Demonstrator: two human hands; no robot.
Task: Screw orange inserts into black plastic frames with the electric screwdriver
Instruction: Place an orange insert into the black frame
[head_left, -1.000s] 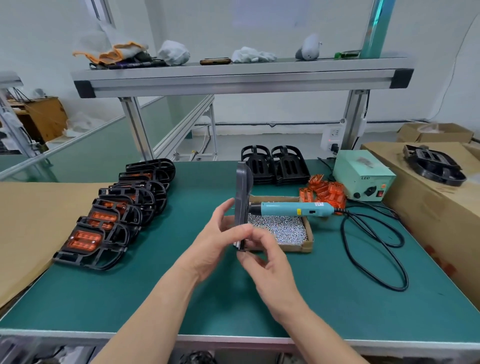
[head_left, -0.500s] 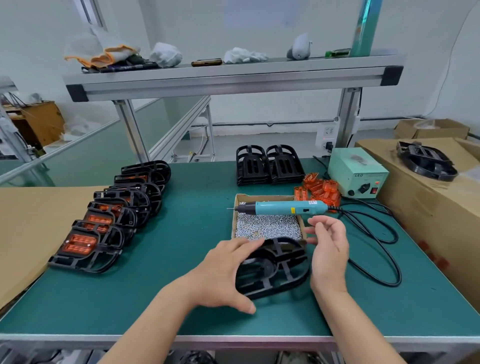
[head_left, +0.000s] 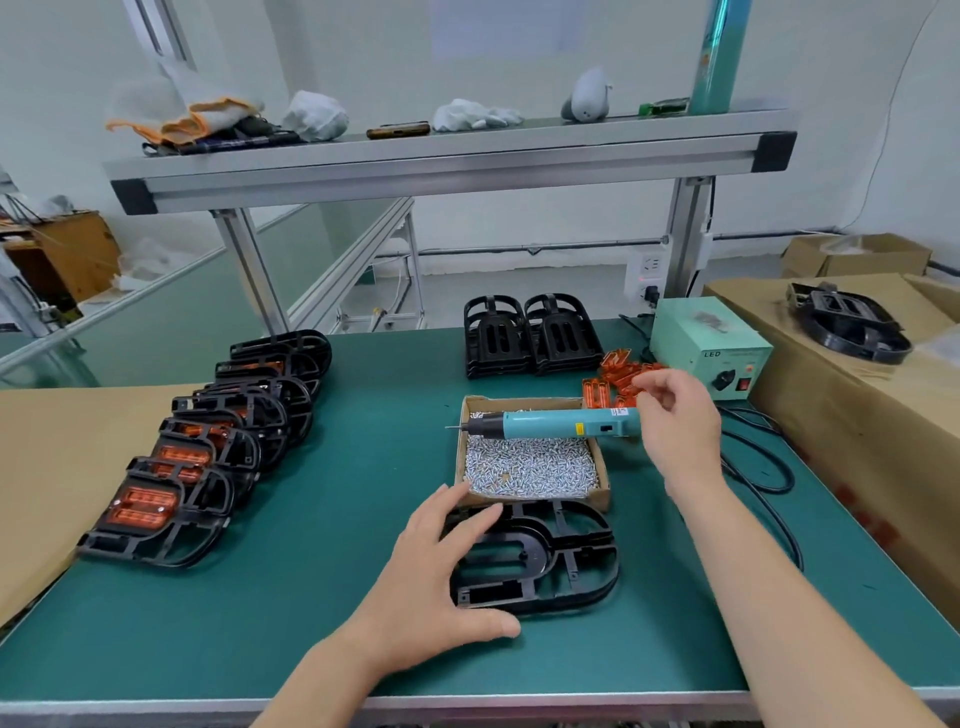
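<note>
Just the one view here, the head camera, sitting above the near edge of the green bench (head_left: 337, 519) and looking forward and down. Both forearms enter at the bottom edge of the view. The left hand (head_left: 436, 577) is low and centre, the right hand (head_left: 675, 415) higher and off to the right. It's close, and the hands fill the foreground. Just beyond the left fingertips (head_left: 452, 498) sits the screw box (head_left: 524, 400). Well past them, the shelf (head_left: 441, 166) bows across the top. That's the wide lens, so depth near the edges is probably stretched.
</note>
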